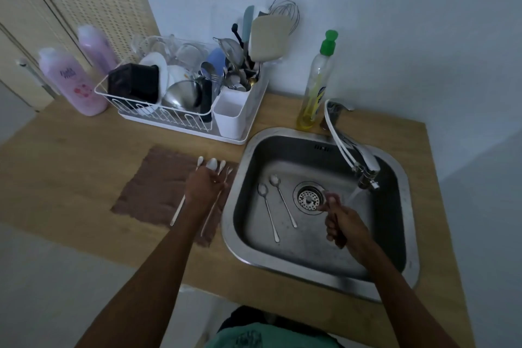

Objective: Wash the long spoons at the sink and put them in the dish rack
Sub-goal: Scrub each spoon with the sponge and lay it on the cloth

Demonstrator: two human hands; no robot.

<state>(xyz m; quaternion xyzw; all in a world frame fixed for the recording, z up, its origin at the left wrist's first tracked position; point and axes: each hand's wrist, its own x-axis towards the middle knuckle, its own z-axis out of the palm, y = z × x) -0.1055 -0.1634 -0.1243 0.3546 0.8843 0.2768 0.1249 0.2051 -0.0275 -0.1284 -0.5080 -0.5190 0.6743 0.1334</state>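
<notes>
Right hand (337,224) within sink (230,223) rim

No words can be read for sure; the front pink bottle (72,82) has dark curly writing, too blurry to make out; the soap bottle (310,110) with the green cap has a blue label (321,93), its letters too small.

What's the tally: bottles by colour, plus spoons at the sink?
Pink bottles: 2
Yellow bottle: 1
Loose spoons in sink: 2
Spoon in right hand: 1
Total: 6
</notes>
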